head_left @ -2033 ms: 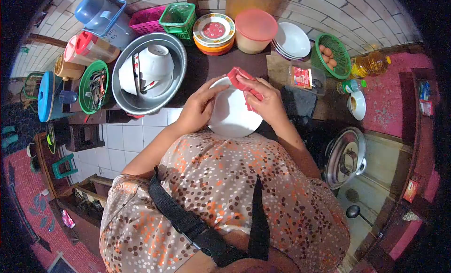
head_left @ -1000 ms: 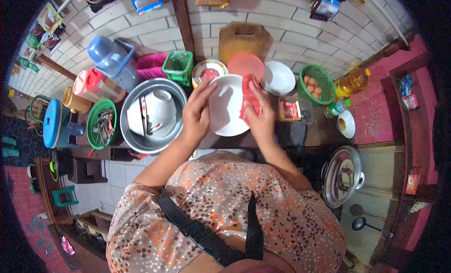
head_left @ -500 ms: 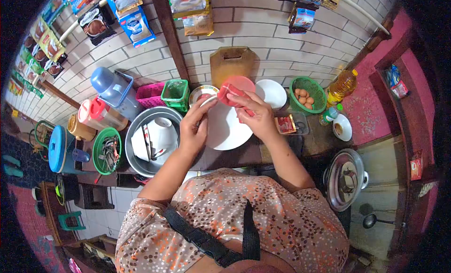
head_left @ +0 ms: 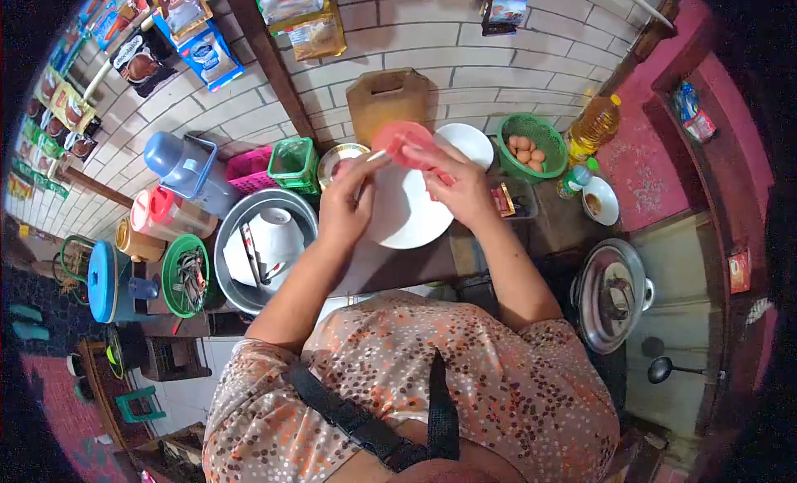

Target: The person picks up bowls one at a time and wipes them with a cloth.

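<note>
My left hand (head_left: 347, 202) pinches a thin white-edged object (head_left: 377, 156), seen nearly edge-on, so its kind is unclear. My right hand (head_left: 463, 192) is closed on a red cloth (head_left: 447, 178), part of which shows below the fingers. Just beyond the fingertips is a round pink dish or lid (head_left: 397, 132), partly covered by the right hand. Both hands are raised over a large white plate (head_left: 408, 225) on the counter. To the left of the plate sits a small rimmed plate (head_left: 339, 157) with something reddish on it.
A grey basin (head_left: 226, 271) of white dishes and a green basket (head_left: 172, 294) of cutlery stand left. At the right are a green basket of eggs (head_left: 525, 151), an oil bottle (head_left: 594, 127) and a lidded pot (head_left: 613, 304). A wooden board (head_left: 390, 105) leans on the wall.
The view has shifted slightly. My right hand has turned further over the pink round item, and the red cloth now shows less. Both hands stay close together above the plate.
</note>
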Tool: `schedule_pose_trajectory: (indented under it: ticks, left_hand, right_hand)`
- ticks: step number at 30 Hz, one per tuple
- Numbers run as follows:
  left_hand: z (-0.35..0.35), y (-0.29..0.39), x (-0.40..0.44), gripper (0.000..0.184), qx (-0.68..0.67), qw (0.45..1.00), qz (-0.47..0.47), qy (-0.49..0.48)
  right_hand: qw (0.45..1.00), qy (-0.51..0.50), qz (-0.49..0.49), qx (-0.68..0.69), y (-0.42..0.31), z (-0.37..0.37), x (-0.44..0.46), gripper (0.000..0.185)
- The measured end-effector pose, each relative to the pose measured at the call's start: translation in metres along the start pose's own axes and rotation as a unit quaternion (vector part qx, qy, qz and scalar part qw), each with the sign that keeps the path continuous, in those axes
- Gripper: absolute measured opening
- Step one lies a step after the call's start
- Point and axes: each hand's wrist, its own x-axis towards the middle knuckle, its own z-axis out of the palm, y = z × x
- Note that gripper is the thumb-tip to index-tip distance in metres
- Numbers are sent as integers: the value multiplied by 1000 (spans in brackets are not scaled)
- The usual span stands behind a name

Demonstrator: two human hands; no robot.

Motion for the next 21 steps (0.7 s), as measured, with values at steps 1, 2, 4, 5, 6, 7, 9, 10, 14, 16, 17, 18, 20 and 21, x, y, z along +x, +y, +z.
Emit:
schedule_pose_trajectory:
  ticks: [1,2,4,5,6,7,9,10,14,16,17,18,20,21]
  left_hand:
    - [3,0,-1,49,34,999,31,21]
    - [6,0,-2,49,33,999,32,19]
    - [13,0,-6,44,20,999,19,43]
    - [19,-5,-7,44,19,999,21,42]
    - [26,-13,-10,42,-15,997,-12,76]
    - [30,-17,-11,40,-47,992,-45,109]
    - [36,-22,-9,38,-42,989,-44,136]
    - [42,-22,-7,36,-37,985,-44,163]
    - [58,-18,-16,34,-35,983,-47,175]
    - [57,-11,-18,36,-42,994,-62,77]
    - [58,-6,-18,39,-59,991,-121,17]
    - [60,-2,-17,39,-61,990,-125,17]
    - [64,3,-14,39,44,998,-47,-24]
    - [64,8,-13,38,56,998,-17,-23]
  right_hand:
    - [996,-70,10,-62,-5,-3,0,55]
    - [996,-68,10,-62,-1,-3,-2,55]
    - [1000,-28,12,7,5,3,-4,54]
    - [996,-10,77,35,4,5,-11,54]
    - [996,-9,76,35,8,11,-18,54]
    - [996,71,47,35,18,21,-26,55]
    - [982,177,13,63,30,41,-36,57]
    - [975,202,7,92,36,47,-40,59]
    - [967,206,54,142,57,33,-40,61]
    - [967,190,68,156,50,13,-36,62]
    - [970,189,60,143,69,5,-35,62]
    - [975,184,39,121,75,-4,-33,61]
    - [971,179,86,136,73,-23,-28,61]
    - [967,190,99,137,76,-33,-25,62]
